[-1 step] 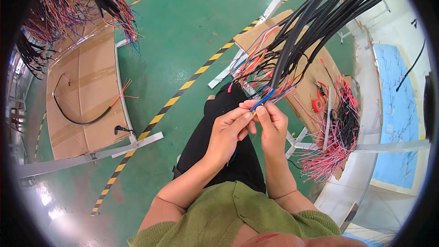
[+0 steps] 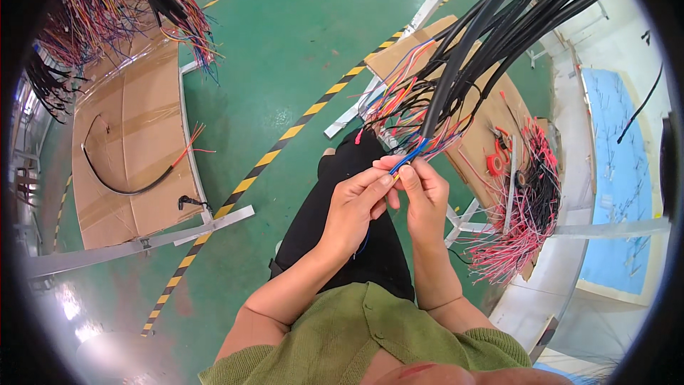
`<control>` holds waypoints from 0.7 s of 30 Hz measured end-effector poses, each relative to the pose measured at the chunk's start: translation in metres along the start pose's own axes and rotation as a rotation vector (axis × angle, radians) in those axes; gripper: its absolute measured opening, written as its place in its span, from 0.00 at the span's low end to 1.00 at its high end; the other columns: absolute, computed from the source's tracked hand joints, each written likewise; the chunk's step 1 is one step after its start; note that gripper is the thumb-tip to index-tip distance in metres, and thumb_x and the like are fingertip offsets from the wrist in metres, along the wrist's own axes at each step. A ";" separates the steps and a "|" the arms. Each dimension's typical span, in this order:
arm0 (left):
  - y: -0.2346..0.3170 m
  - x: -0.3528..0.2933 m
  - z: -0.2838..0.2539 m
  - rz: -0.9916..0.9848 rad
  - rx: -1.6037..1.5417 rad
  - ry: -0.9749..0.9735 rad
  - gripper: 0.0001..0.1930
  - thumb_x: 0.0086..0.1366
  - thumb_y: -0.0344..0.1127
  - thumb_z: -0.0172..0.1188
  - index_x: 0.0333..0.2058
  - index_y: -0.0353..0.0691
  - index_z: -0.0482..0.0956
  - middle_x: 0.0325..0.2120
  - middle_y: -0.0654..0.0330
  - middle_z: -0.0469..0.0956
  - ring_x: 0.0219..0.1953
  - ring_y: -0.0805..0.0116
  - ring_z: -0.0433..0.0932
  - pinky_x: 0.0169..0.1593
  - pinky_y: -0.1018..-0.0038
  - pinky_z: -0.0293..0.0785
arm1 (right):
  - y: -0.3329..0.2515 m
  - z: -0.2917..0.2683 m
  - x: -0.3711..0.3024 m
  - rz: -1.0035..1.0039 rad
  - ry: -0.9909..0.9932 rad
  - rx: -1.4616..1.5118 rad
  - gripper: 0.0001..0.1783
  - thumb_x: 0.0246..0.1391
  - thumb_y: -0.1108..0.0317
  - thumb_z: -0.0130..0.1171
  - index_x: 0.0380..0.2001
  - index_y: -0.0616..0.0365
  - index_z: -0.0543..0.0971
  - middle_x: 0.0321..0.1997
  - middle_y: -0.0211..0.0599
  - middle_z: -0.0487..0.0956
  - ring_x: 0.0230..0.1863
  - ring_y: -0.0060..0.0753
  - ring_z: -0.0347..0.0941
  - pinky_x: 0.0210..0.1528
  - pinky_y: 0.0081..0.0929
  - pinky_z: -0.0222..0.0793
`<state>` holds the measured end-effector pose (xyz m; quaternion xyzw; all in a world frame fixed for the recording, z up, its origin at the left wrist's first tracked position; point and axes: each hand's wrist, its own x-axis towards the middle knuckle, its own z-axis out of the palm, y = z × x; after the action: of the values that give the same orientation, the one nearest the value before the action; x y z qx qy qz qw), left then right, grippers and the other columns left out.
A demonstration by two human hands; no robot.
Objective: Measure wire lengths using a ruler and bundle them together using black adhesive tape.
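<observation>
Both hands meet in front of my lap at the end of a thick black cable (image 2: 440, 96). Blue wires (image 2: 410, 157) come out of its cut sheath and run down between my fingers. My left hand (image 2: 356, 203) is closed, pinching the wires between thumb and fingers. Close beside it, my right hand (image 2: 425, 196) also pinches the blue wires with its thumb and fingers. A small bit of yellow shows at the fingertips, too little to name. The wire ends are mostly hidden by the hands. Behind them hangs a bundle of black cables (image 2: 491, 36) with loose coloured wires (image 2: 402, 103).
To the right, a cardboard-covered bench (image 2: 467, 164) carries red-handled pliers (image 2: 502, 137), a red tape roll (image 2: 494, 165) and a heap of pink and black wires (image 2: 531, 199). At left, another cardboard-topped bench (image 2: 135, 214) holds a short black cable (image 2: 117, 189). Yellow-black tape (image 2: 274, 150) crosses the green floor.
</observation>
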<state>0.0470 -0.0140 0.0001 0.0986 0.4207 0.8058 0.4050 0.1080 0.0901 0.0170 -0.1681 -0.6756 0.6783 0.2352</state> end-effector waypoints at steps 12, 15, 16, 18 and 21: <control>-0.001 0.002 -0.003 -0.015 -0.037 0.008 0.12 0.68 0.35 0.50 0.33 0.33 0.78 0.21 0.62 0.74 0.19 0.82 0.61 0.23 0.84 0.53 | -0.001 0.001 0.004 0.023 -0.011 -0.021 0.16 0.63 0.65 0.49 0.39 0.70 0.78 0.38 0.48 0.81 0.36 0.28 0.78 0.39 0.22 0.73; -0.005 0.002 -0.005 -0.007 -0.059 0.007 0.11 0.68 0.34 0.50 0.36 0.35 0.79 0.22 0.65 0.74 0.19 0.83 0.62 0.22 0.84 0.54 | 0.001 0.001 0.003 0.009 -0.020 -0.026 0.15 0.63 0.65 0.49 0.40 0.70 0.77 0.38 0.48 0.81 0.36 0.28 0.78 0.38 0.21 0.73; -0.006 0.001 -0.005 -0.007 -0.060 0.006 0.11 0.68 0.34 0.50 0.36 0.35 0.79 0.22 0.65 0.74 0.19 0.83 0.62 0.22 0.84 0.54 | 0.001 0.001 0.003 -0.002 -0.023 -0.031 0.15 0.63 0.66 0.50 0.41 0.69 0.77 0.38 0.48 0.81 0.35 0.27 0.78 0.37 0.20 0.72; -0.008 0.000 -0.003 0.013 -0.088 0.018 0.11 0.68 0.34 0.50 0.37 0.35 0.79 0.22 0.65 0.75 0.19 0.83 0.62 0.23 0.85 0.55 | -0.003 0.004 0.002 0.001 0.001 -0.017 0.15 0.63 0.66 0.49 0.43 0.69 0.75 0.39 0.47 0.81 0.36 0.27 0.77 0.36 0.19 0.72; -0.007 -0.001 0.000 0.013 -0.075 0.042 0.11 0.68 0.35 0.50 0.36 0.35 0.79 0.21 0.66 0.73 0.19 0.84 0.61 0.22 0.85 0.53 | -0.004 0.005 0.003 0.020 0.040 0.031 0.15 0.63 0.65 0.49 0.46 0.67 0.74 0.39 0.45 0.81 0.36 0.27 0.77 0.34 0.18 0.70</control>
<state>0.0512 -0.0124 -0.0053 0.0691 0.3980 0.8256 0.3940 0.1030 0.0880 0.0212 -0.1848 -0.6583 0.6875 0.2446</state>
